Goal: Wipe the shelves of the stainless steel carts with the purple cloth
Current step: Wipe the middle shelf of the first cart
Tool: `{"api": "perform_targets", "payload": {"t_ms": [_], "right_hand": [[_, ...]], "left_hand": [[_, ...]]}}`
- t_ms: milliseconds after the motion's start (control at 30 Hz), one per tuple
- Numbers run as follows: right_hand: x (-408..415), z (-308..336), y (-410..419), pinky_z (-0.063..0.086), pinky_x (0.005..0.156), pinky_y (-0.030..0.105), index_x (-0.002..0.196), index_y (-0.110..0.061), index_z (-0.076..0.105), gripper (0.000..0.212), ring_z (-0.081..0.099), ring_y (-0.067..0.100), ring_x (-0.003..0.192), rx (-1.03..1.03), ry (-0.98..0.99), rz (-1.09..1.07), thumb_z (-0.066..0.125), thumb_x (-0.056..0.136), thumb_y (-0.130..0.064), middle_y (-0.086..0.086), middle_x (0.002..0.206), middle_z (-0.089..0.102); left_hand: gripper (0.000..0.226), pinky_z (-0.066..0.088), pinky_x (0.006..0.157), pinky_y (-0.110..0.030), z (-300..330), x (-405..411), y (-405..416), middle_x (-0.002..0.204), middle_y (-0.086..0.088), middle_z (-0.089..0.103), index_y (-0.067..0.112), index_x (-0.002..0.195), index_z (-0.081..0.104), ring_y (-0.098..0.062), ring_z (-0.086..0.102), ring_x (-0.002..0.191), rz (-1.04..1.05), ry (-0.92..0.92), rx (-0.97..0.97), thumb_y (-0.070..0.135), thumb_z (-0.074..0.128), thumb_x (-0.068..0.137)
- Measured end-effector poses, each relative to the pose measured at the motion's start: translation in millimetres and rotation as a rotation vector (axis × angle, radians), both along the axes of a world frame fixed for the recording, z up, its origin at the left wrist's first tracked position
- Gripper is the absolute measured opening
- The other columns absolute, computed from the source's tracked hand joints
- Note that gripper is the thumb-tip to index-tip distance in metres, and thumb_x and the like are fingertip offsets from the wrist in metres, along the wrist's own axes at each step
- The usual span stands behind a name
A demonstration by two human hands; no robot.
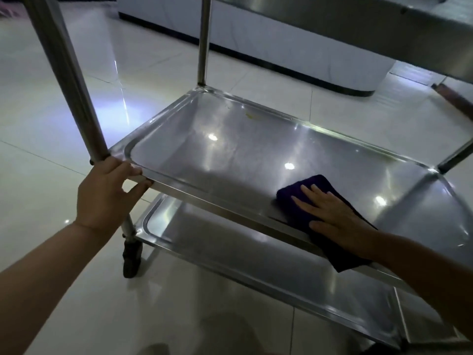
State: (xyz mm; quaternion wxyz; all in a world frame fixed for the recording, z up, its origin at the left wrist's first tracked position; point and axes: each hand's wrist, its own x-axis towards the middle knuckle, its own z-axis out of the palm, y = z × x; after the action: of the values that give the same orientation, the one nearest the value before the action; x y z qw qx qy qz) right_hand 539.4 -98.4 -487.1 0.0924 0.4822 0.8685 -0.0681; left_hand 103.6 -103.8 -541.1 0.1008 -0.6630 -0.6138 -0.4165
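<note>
A stainless steel cart fills the view, seen from close and low. Its middle shelf (230,149) is a shiny tray with a raised rim. The folded purple cloth (294,198) lies on the near right part of that shelf and hangs over the front rim. My right hand (330,213) presses flat on the cloth, fingers spread. My left hand (107,193) grips the shelf's near left corner, beside the upright post (69,80). A small yellowish spot (250,114) sits near the shelf's far edge.
The bottom shelf (230,252) lies below, with a black caster (131,257) at its left corner. The top shelf's underside (384,34) overhangs at the upper right. White glossy floor tiles surround the cart. A white counter with a dark base (281,60) stands behind.
</note>
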Motion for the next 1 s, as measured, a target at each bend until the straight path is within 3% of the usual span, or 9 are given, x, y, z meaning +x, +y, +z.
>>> {"api": "perform_targets", "payload": {"t_ms": [133,367,567,767,867,1000], "right_hand": [[-81,-2,32,-0.016,0.114,0.027,0.134,-0.050,-0.015,0.050,-0.023,0.005,0.141,-0.002,0.040,0.065,0.023,0.104,-0.039,-0.016,0.150,-0.022],[-241,-11,104,-0.012,0.112,0.033,0.149,-0.044,0.001,0.053,-0.012,0.012,0.146,-0.019,0.141,0.166,0.022,0.101,-0.048,-0.007,0.160,-0.008],[-336,-17,147,-0.004,0.116,0.045,0.151,-0.039,-0.001,0.059,-0.008,0.023,0.148,0.004,0.125,0.125,0.022,0.097,-0.047,0.002,0.162,-0.005],[-310,-16,139,-0.005,0.116,0.042,0.152,-0.037,0.003,0.057,-0.007,0.021,0.148,0.002,0.178,0.062,0.022,0.099,-0.044,0.000,0.162,-0.003],[-267,-12,130,-0.006,0.116,0.039,0.152,-0.038,0.004,0.056,-0.007,0.019,0.148,0.007,0.191,-0.013,0.022,0.099,-0.045,-0.002,0.162,-0.004],[-184,-9,113,-0.005,0.117,0.039,0.152,-0.038,0.004,0.054,-0.007,0.018,0.148,0.029,0.185,-0.138,0.021,0.101,-0.044,-0.002,0.161,-0.004]], "left_hand": [[0.021,0.049,0.063,-0.035,-3,-5,4,0.090,-0.007,0.065,0.008,0.086,0.070,-0.030,0.062,0.081,-0.007,-0.006,0.042,0.014,0.082,0.070],[0.024,0.043,0.068,-0.024,-8,-10,7,0.089,-0.005,0.065,0.010,0.087,0.069,-0.014,0.052,0.086,-0.055,0.007,0.099,0.014,0.082,0.068],[0.026,0.043,0.060,-0.025,-7,-16,9,0.089,-0.005,0.064,0.010,0.093,0.071,-0.022,0.057,0.081,-0.037,0.092,0.043,0.018,0.081,0.070],[0.035,0.049,0.051,-0.030,1,-26,11,0.085,-0.007,0.063,0.013,0.101,0.073,-0.026,0.060,0.075,-0.061,0.219,-0.081,0.028,0.081,0.071],[0.035,0.046,0.049,-0.028,3,-25,10,0.086,-0.005,0.062,0.015,0.100,0.073,-0.025,0.059,0.075,-0.035,0.237,-0.109,0.033,0.079,0.070],[0.029,0.050,0.052,-0.038,4,-22,13,0.096,-0.010,0.063,0.011,0.102,0.071,-0.033,0.060,0.082,-0.006,0.330,-0.112,0.030,0.075,0.081]]}}
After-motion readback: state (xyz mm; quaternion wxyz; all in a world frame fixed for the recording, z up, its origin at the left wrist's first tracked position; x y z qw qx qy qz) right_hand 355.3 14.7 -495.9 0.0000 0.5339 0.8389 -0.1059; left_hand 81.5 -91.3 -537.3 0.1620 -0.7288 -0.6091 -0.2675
